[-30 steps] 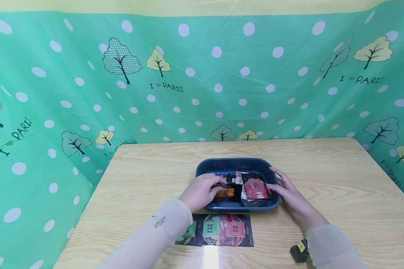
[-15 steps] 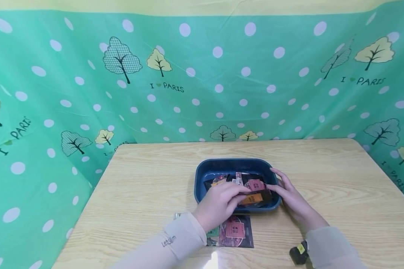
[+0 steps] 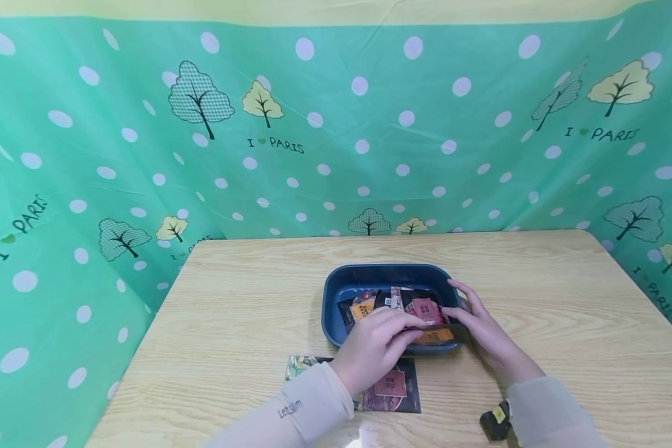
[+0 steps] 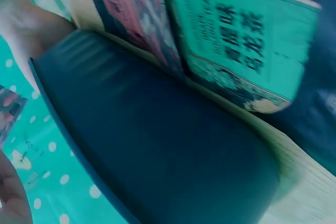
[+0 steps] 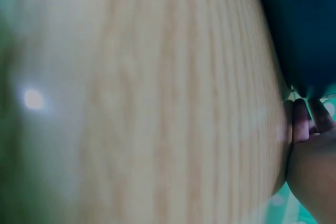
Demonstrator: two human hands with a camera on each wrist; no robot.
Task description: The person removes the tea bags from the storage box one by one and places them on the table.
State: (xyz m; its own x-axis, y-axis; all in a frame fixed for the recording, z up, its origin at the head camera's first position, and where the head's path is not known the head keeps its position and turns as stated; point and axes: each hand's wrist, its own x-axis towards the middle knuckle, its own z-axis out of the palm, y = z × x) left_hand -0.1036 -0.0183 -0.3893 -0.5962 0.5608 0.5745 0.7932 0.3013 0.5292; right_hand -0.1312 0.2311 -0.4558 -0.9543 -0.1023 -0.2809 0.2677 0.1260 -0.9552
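My left hand (image 3: 372, 345) pinches a dark tea packet with an orange label (image 3: 438, 336) between thumb and fingers, over the front right part of a blue plastic basin (image 3: 392, 266). The right hand (image 3: 490, 330) grips the basin's right side, thumb over the rim and the other fingers along the outside. Inside the basin lie several packets, among them an orange-labelled one (image 3: 361, 310) at left and a pink-labelled one (image 3: 424, 310) at right. In the left wrist view the basin's dark outer wall (image 4: 157, 124) fills the middle; only a bit of the left hand shows at the lower left edge.
In front of the basin a pink-labelled packet (image 3: 391, 387) lies flat on the wooden table (image 3: 246, 298). Beside it is a green-labelled tea packet (image 4: 241, 40), partly under the left forearm in the head view. A black wrist device (image 3: 495, 422) sits at the right cuff. A green dotted curtain (image 3: 325, 124) hangs behind.
The left hand has carried the orange-labelled packet from the basin's left side to its front right, where the packet now stands tilted. The right hand has stayed at the basin's right side.
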